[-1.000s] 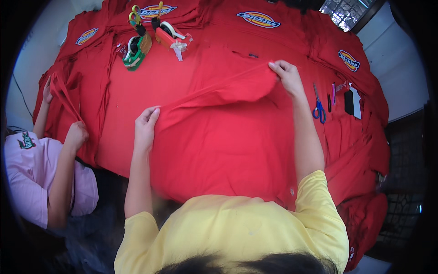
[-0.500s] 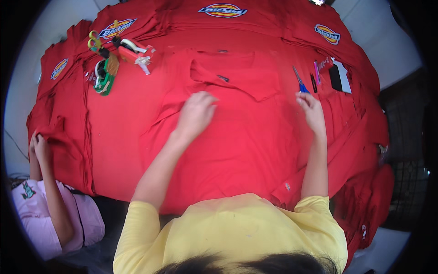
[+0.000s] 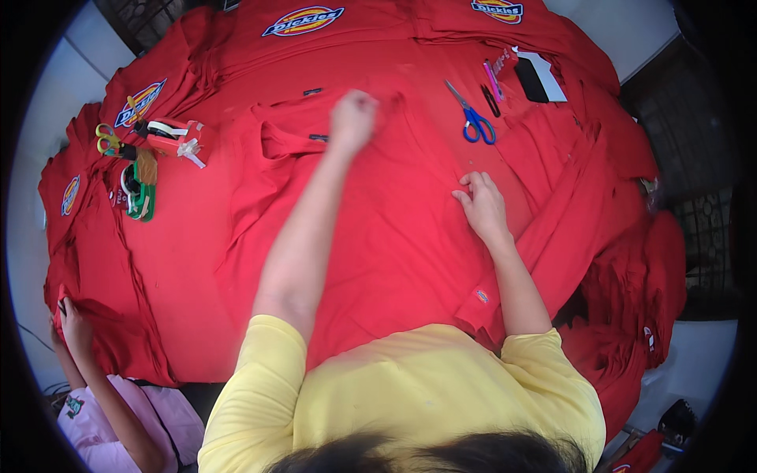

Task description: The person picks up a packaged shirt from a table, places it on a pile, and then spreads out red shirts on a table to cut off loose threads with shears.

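A red T-shirt (image 3: pixel 371 236) lies spread before me, its neckline at the far side, with a small dark label inside. Over the far right part of that neckline is my left hand (image 3: pixel 355 122), fingers curled in and slightly blurred; whether cloth is in them is hidden. My right hand (image 3: pixel 482 206) rests on the red cloth along the shirt's right side, thumb apart and fingers loosely bent, holding nothing. Beyond it lie blue-handled scissors (image 3: pixel 475 122), blades pointing away to the left, apart from the hand.
At the left stand a red tape dispenser (image 3: pixel 177 140), a green tape dispenser (image 3: pixel 142 197) and yellow-handled scissors (image 3: pixel 108 142). Pens (image 3: pixel 492 83) and a black-and-white flat item (image 3: pixel 540 79) lie at far right. Red garment piles (image 3: pixel 339 35) ring the table. A co-worker's hands (image 3: pixel 75 327) hold red cloth at lower left.
My left hand has moved away from me, up over the neckline. My right hand has come away from the scissors' handles, and the scissors lie free. The whole view has turned.
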`<state>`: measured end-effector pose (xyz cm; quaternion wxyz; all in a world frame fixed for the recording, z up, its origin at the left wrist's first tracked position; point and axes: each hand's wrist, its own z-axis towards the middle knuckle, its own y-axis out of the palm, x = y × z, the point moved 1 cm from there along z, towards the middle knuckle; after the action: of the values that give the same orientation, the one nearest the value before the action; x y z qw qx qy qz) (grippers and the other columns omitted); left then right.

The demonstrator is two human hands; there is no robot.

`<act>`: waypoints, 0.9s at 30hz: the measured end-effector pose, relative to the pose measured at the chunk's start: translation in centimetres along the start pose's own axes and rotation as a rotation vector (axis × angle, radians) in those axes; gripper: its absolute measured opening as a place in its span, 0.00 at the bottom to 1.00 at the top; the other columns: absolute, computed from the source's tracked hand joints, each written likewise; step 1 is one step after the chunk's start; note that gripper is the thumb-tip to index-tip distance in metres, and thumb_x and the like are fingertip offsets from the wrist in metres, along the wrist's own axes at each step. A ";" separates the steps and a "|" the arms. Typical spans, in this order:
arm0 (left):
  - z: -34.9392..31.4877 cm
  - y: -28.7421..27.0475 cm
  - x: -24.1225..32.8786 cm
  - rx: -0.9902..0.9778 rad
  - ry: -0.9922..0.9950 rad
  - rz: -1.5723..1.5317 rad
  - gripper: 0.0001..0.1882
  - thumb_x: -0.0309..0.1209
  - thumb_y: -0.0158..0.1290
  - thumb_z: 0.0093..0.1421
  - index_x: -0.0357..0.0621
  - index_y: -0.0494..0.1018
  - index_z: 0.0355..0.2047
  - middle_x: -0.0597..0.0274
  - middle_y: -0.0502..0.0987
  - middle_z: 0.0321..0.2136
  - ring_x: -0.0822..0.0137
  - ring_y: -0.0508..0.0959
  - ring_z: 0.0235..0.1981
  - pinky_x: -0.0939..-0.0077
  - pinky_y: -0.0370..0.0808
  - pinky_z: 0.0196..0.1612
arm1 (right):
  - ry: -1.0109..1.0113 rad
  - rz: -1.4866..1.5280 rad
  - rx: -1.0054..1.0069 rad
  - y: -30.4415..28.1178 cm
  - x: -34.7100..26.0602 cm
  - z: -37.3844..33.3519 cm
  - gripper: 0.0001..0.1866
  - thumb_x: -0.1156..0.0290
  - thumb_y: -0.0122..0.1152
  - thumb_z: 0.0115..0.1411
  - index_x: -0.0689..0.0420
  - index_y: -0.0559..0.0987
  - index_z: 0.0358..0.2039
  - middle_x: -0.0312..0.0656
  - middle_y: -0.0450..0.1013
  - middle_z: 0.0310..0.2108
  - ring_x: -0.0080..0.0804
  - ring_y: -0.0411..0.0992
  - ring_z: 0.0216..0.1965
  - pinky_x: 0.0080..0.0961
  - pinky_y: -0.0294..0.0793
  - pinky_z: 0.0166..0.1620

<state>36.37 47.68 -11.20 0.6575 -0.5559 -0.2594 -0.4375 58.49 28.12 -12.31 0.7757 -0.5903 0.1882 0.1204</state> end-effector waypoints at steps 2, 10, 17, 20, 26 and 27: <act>2.6 -3.7 -3.1 0.144 -0.046 -0.232 0.10 0.27 0.49 0.60 0.35 0.73 0.39 0.54 0.78 0.32 0.65 0.77 0.33 0.72 0.73 0.39 | 0.043 0.073 -0.027 0.2 0.2 0.5 0.14 0.69 0.62 0.53 0.60 0.73 0.38 0.47 0.71 0.33 0.45 0.71 0.38 0.38 0.70 0.41; 3.6 -9.6 -0.9 -0.332 -0.315 -0.597 0.09 0.24 0.48 0.61 0.37 0.72 0.41 0.61 0.77 0.35 0.72 0.78 0.35 0.79 0.75 0.42 | 0.123 0.147 -0.047 -1.0 0.2 1.1 0.13 0.70 0.62 0.52 0.62 0.76 0.37 0.49 0.73 0.34 0.43 0.73 0.37 0.35 0.71 0.41; 4.0 -11.0 -1.9 -0.257 -0.349 -0.576 0.07 0.26 0.49 0.61 0.38 0.73 0.38 0.62 0.78 0.33 0.73 0.78 0.33 0.78 0.75 0.41 | 0.047 0.166 0.017 -1.5 0.5 0.5 0.12 0.72 0.61 0.53 0.62 0.77 0.38 0.48 0.71 0.31 0.43 0.72 0.33 0.35 0.71 0.39; 3.3 -11.7 -1.8 -0.255 -0.343 -0.610 0.05 0.23 0.48 0.60 0.39 0.73 0.36 0.62 0.77 0.34 0.72 0.78 0.35 0.78 0.75 0.42 | 0.091 0.242 0.022 -2.2 -0.7 0.2 0.13 0.74 0.61 0.52 0.62 0.75 0.38 0.48 0.70 0.30 0.44 0.71 0.32 0.35 0.71 0.38; 0.3 -13.6 -6.2 -0.072 -0.218 -1.102 0.08 0.15 0.45 0.57 0.43 0.70 0.27 0.56 0.73 0.43 0.63 0.74 0.45 0.70 0.73 0.48 | -0.518 0.351 -0.018 -0.3 -6.2 -5.5 0.14 0.81 0.55 0.48 0.59 0.75 0.38 0.45 0.69 0.34 0.46 0.68 0.37 0.37 0.67 0.40; -0.4 -13.5 -6.7 -0.047 -0.253 -1.241 0.10 0.14 0.44 0.56 0.43 0.69 0.25 0.55 0.72 0.45 0.60 0.73 0.47 0.68 0.72 0.49 | -0.568 0.285 -0.099 0.8 -6.8 -6.7 0.14 0.81 0.55 0.49 0.58 0.76 0.39 0.44 0.69 0.35 0.44 0.68 0.38 0.37 0.67 0.41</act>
<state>21.41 49.18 -10.04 0.2333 -0.3635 -0.5995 -0.6738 51.03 22.13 -11.61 0.7428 -0.5378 0.0388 0.3969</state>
